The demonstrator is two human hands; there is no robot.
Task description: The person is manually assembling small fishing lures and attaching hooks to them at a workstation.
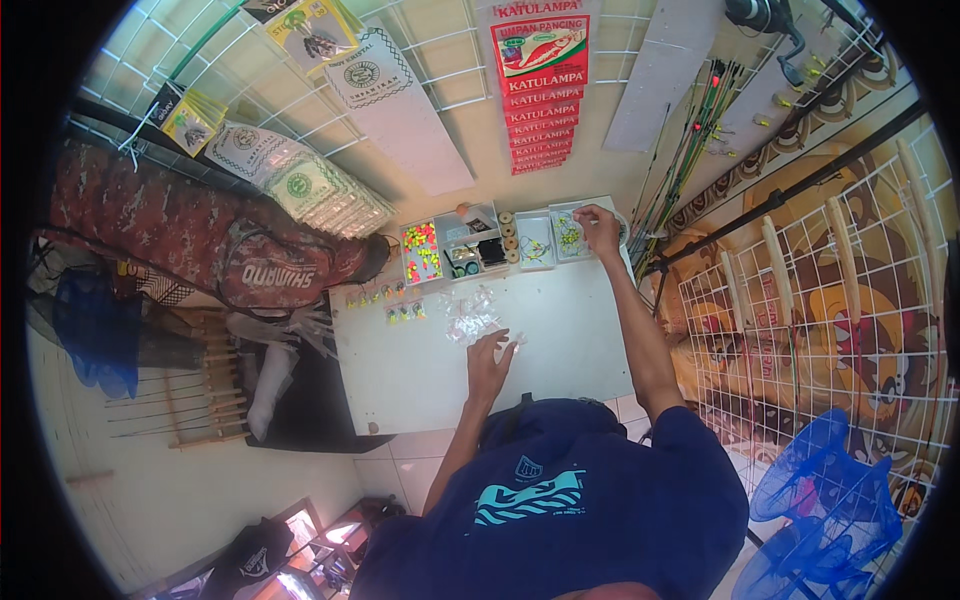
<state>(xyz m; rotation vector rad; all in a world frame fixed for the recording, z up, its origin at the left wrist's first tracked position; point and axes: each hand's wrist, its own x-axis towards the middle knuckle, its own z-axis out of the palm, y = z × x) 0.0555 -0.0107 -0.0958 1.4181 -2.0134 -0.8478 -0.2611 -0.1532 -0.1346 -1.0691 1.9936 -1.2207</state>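
My left hand is over the white table, its thumb and fingers curled around what looks like a small clear plastic bag. Just beyond it lies a loose pile of similar clear bags. My right hand reaches to the far right, over the edge of a white tray with small yellow-green pieces. Its fingertips are drawn together, and anything between them is too small to make out. Left of that tray stands another white tray with a few thin yellowish pieces.
A box of bright floats or beads and a divided box with spools line the table's back. Small filled packets lie at left. A camouflage rod bag, hanging red packets and wire racks surround the table.
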